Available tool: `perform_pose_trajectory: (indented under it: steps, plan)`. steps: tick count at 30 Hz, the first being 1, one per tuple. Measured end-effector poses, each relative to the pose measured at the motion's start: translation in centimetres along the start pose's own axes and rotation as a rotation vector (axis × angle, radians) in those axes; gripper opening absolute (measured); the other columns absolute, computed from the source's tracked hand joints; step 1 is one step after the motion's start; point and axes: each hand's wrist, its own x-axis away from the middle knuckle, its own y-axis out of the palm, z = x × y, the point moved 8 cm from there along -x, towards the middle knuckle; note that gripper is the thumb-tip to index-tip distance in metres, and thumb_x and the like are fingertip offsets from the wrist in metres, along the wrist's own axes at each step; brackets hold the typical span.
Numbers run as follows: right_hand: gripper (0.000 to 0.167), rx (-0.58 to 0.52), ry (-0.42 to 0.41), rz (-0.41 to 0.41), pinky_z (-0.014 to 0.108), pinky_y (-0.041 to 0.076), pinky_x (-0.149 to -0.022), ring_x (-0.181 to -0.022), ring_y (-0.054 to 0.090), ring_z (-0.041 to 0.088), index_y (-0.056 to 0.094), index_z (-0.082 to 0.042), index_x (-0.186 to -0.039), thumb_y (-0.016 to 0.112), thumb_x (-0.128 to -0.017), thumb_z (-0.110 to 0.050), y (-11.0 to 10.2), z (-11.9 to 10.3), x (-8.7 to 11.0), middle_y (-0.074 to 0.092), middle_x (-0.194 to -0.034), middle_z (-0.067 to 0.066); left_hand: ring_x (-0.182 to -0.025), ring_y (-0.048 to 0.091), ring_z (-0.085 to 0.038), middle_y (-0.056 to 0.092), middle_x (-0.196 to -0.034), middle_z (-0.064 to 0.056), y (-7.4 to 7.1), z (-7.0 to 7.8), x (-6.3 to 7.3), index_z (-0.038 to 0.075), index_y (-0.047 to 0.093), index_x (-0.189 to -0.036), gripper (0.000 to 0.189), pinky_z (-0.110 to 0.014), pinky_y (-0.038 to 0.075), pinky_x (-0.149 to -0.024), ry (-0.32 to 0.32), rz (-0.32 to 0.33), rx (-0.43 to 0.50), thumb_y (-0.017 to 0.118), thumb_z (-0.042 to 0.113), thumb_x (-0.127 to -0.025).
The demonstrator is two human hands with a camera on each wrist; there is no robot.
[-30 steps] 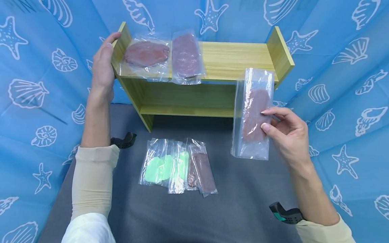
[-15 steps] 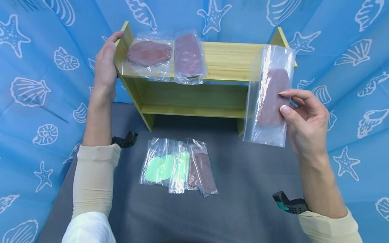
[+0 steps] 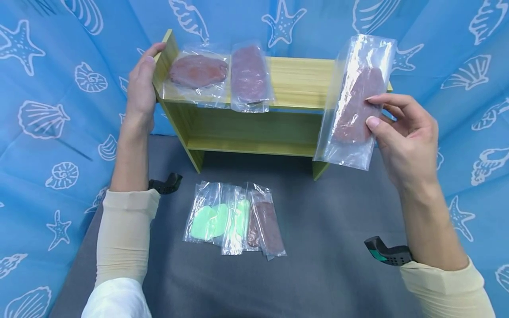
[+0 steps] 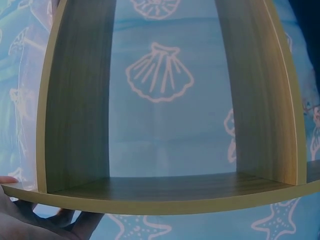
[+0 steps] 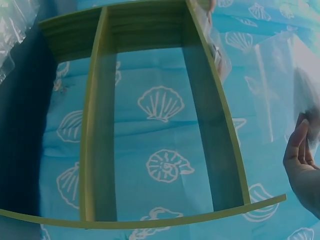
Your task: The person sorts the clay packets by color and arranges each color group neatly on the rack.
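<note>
My right hand [image 3: 415, 141] pinches a clear plastic bag [image 3: 359, 106] with a flat reddish-brown slab inside, between thumb and fingers. The bag stands upright in front of the right end of a small wooden shelf [image 3: 302, 84], hiding part of its side panel. In the right wrist view, this hand [image 5: 305, 165] and the bag [image 5: 277, 95] appear at the right edge. My left hand [image 3: 141, 90] grips the shelf's left side panel, fingertips over its edge. Two more bags, one with a wide reddish-brown slab [image 3: 198, 71] and one with a tall slab [image 3: 249, 74], lie on the top board.
Several overlapping clear bags lie on the dark grey table [image 3: 318, 265], with light green pieces [image 3: 204, 223] at left and brown slabs [image 3: 271, 227] at right. A blue curtain [image 3: 43, 154] printed with shells surrounds the table. Each forearm wears a black wrist device [image 3: 389, 255].
My right hand has moved the bag up and to the right, to the shelf's top right end. My left hand stays on the side panel; the bags on the table have not moved.
</note>
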Motion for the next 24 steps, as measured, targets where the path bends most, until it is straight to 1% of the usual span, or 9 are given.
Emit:
perform_pose_trajectory:
  steps: [3,6,10,16,20,22,24]
  plan:
    - [0.031,0.060,0.028,0.023,0.029,0.056,-0.071,-0.088,0.067,0.031,0.055,0.025,-0.115,0.056,-0.085,0.025,0.0,0.0,-0.6,0.058,-0.114,0.031,-0.117,0.045,-0.020,0.045,-0.141,-0.005,0.0,0.0,0.0,0.030,0.054,-0.143,0.044,-0.035,0.036,-0.096,0.004,-0.001,-0.010,0.030,0.032,-0.106]
    - [0.031,0.101,0.069,0.054,0.028,0.056,-0.072,-0.090,0.065,0.028,0.058,0.022,-0.116,0.060,-0.085,0.022,-0.1,0.3,-1.3,0.056,-0.119,0.028,-0.118,0.044,-0.021,0.044,-0.142,-0.005,0.0,0.1,0.0,0.030,0.053,-0.143,0.045,-0.035,0.035,-0.097,0.013,-0.005,-0.013,0.029,0.032,-0.106]
    - [0.034,0.108,0.116,0.076,0.026,0.057,-0.074,-0.092,0.063,0.027,0.060,0.018,-0.117,0.064,-0.084,0.020,-0.2,0.8,-2.6,0.056,-0.121,0.024,-0.119,0.044,-0.021,0.044,-0.143,-0.005,0.0,0.1,0.0,0.029,0.053,-0.143,0.045,-0.035,0.035,-0.097,0.021,-0.005,-0.002,0.028,0.031,-0.106]
    - [0.036,0.164,0.173,0.093,0.029,0.058,-0.075,-0.090,0.065,0.027,0.064,0.012,-0.119,0.070,-0.083,0.015,0.1,1.7,-4.0,0.058,-0.115,0.023,-0.111,0.047,-0.021,0.045,-0.141,-0.006,-0.1,0.1,0.0,0.030,0.054,-0.142,0.044,-0.035,0.037,-0.091,0.016,-0.003,0.008,0.030,0.032,-0.106]
    - [0.037,0.207,0.217,0.095,0.029,0.057,-0.077,-0.094,0.067,0.027,0.066,0.007,-0.119,0.072,-0.083,0.013,0.4,2.4,-4.7,0.057,-0.120,0.020,-0.108,0.048,-0.021,0.045,-0.139,-0.006,0.0,0.0,0.1,0.030,0.055,-0.142,0.043,-0.035,0.038,-0.088,0.006,-0.009,0.025,0.031,0.032,-0.106]
    - [0.037,0.232,0.231,0.087,0.027,0.057,-0.076,-0.094,0.067,0.026,0.067,0.005,-0.119,0.073,-0.083,0.011,0.6,2.6,-5.1,0.057,-0.123,0.018,-0.106,0.049,-0.021,0.046,-0.138,-0.006,0.0,0.0,0.1,0.030,0.055,-0.142,0.043,-0.034,0.038,-0.087,0.005,-0.009,0.029,0.031,0.032,-0.106]
    - [0.036,0.249,0.242,0.079,0.026,0.057,-0.074,-0.092,0.067,0.025,0.068,0.004,-0.118,0.073,-0.083,0.010,0.8,2.9,-5.4,0.057,-0.121,0.018,-0.104,0.049,-0.021,0.047,-0.137,-0.006,0.0,0.0,0.0,0.030,0.055,-0.142,0.043,-0.034,0.038,-0.086,0.003,-0.010,0.029,0.031,0.032,-0.106]
